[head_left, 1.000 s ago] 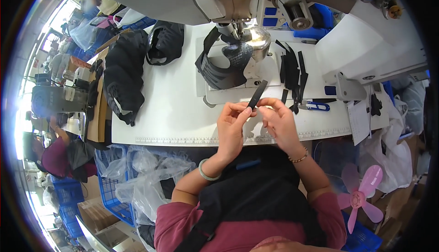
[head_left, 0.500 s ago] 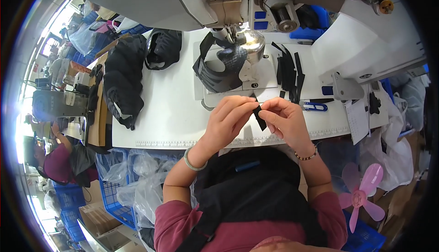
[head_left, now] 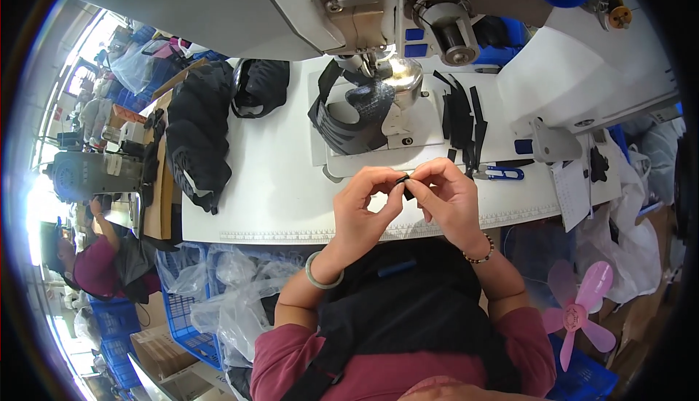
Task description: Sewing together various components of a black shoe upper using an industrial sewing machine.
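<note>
Clamped on a small black strip [head_left: 408, 192] between thumb and fingers, with left hand [head_left: 366, 201] and right hand [head_left: 453, 201] nearly touching at the pinch. Held over the front of a white table [head_left: 273, 208], mostly hidden by the fingertips. Bent at both elbows, reaching up from the lower edge with wrists turned inward, wearing a pale bangle [head_left: 314, 273] on the left and a beaded bracelet [head_left: 480, 250] on the right. Printed along the table's near edge, a ruler scale [head_left: 291, 236]. Just beyond the hands, set below the head of a sewing machine [head_left: 357, 19], a curved dark fabric piece [head_left: 357, 137]. To the right, lying close together, more black strips [head_left: 458, 113], with blue-handled snips [head_left: 504, 173] near their lower ends. At the table's left, two black bundles [head_left: 198, 132] side by side. Farther out, below left, clear plastic bags [head_left: 237, 295] beside a blue crate [head_left: 182, 314]; below right, a pink fan [head_left: 574, 318]. At far left, seated near another machine [head_left: 95, 173], a co-worker [head_left: 100, 264] in a dark red top.
</note>
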Motion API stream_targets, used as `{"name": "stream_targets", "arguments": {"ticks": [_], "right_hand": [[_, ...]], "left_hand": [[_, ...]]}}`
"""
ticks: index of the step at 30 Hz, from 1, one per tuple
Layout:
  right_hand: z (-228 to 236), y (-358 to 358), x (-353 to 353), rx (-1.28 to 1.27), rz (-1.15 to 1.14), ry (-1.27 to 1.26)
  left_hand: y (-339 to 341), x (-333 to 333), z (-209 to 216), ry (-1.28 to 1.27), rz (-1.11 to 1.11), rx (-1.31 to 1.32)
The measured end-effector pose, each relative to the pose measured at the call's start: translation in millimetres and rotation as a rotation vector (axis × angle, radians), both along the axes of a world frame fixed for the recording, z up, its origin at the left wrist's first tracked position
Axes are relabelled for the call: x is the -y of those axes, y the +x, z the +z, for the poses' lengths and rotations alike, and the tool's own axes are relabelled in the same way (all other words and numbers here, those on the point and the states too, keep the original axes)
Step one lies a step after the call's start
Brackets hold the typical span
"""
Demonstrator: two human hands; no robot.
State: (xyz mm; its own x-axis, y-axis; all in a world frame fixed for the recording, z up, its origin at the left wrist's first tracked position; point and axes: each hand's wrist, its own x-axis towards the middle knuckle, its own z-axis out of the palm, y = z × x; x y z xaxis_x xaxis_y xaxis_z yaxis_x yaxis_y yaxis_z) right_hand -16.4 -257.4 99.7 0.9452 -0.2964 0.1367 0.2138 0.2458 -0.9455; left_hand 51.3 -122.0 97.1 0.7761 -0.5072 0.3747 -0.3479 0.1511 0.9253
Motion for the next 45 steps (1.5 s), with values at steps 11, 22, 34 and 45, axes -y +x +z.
{"name": "stream_targets", "arguments": {"ticks": [11, 22, 34, 45], "right_hand": [[-4.9, 10.6, -4.0, 0.026, -0.034, -0.03], [20.5, 3.7, 19.1, -0.178, 0.19, -0.229], [23.1, 16.3, 35.5, 0.38, 0.015, -1.16], [54.2, 76.2, -24.0, 0.115, -0.147, 0.261]], "left_hand": [[-2.7, 1.6, -6.3, -0.077, 0.049, -0.148], [4.3, -4.7, 15.5, -0.005, -0.035, -0.463], [25.2, -11.7, 39.0, 0.186, -0.202, -0.361], [94.8, -6.7, 96.5, 0.06, -0.016, -0.22]]}}
